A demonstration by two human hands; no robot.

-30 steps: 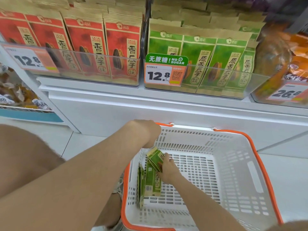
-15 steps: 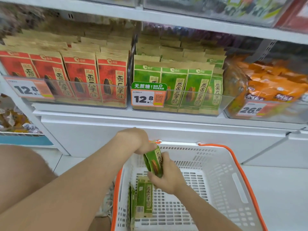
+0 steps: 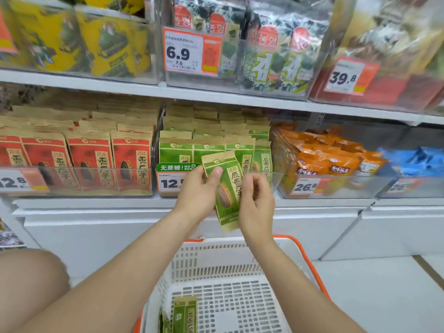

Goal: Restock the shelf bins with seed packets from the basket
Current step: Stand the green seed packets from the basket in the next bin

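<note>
A green seed packet (image 3: 227, 188) is held upright in front of the shelf, just before the clear bin of matching green packets (image 3: 242, 150). My left hand (image 3: 199, 195) grips its left edge, thumb on the front. My right hand (image 3: 255, 205) pinches its right edge with curled fingers. Below, the white basket with an orange rim (image 3: 240, 255) stands on the floor. More green packets (image 3: 183, 316) lean against its left inner wall.
A bin of red seed packets (image 3: 91, 159) sits left of the green one, orange snack bags (image 3: 329, 159) to the right. Seaweed packs (image 3: 271, 49) fill the shelf above. A white cabinet front (image 3: 96, 227) runs below the bins. A bare knee (image 3: 28, 280) is at lower left.
Both hands have lifted one green packet out of the basket up to the height of the green bin. The camera has tilted up, showing the upper shelf.
</note>
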